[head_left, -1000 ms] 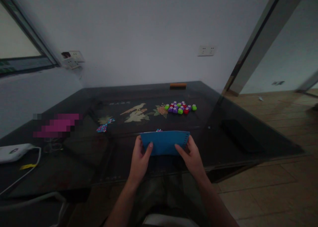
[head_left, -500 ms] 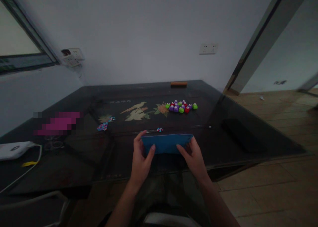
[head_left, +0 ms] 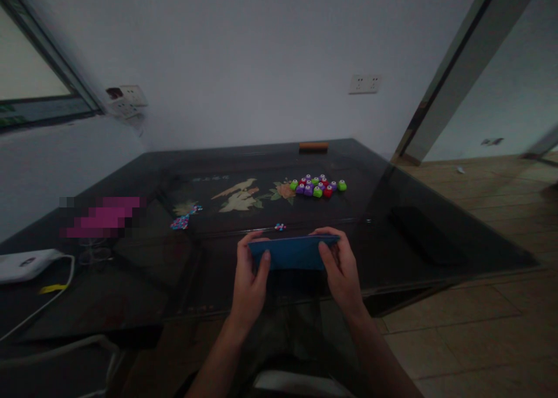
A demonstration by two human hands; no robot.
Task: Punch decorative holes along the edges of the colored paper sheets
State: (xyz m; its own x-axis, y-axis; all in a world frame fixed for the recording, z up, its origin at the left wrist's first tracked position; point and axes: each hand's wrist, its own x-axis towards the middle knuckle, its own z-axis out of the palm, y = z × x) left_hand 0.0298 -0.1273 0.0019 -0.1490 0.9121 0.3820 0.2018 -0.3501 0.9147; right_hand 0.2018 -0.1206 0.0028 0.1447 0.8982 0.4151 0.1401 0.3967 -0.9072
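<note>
Far left, a white device (head_left: 28,265) sits on the dark desk (head_left: 209,270), its pale cable (head_left: 72,267) looping down past a yellow strip (head_left: 53,289); just beyond, a bright pink patch (head_left: 104,217), too pixelated to name. Moving along, there's a little heap of pink-and-blue pieces (head_left: 180,222), and then the desk's own picture, a pale bird with blossoms (head_left: 238,194). Now to the middle, and the left hand (head_left: 251,279) has the blue sheet (head_left: 294,255) pinched at its left end, thumb across the near face, fingers tucked behind. The sheet is tilted up over the near side of the desk; whether its lower edge touches, I can't tell. Just past its top edge lies a small pink-and-blue cluster (head_left: 280,227); farther back, a brown bar (head_left: 313,147) by the wall, with green, purple and red pieces (head_left: 317,187) bunched in front of it. The right hand (head_left: 345,276) pinches the sheet's right end, fingers over the top edge, thumb on the near face. Farther right, a flat black object (head_left: 422,238) lies well apart.
</note>
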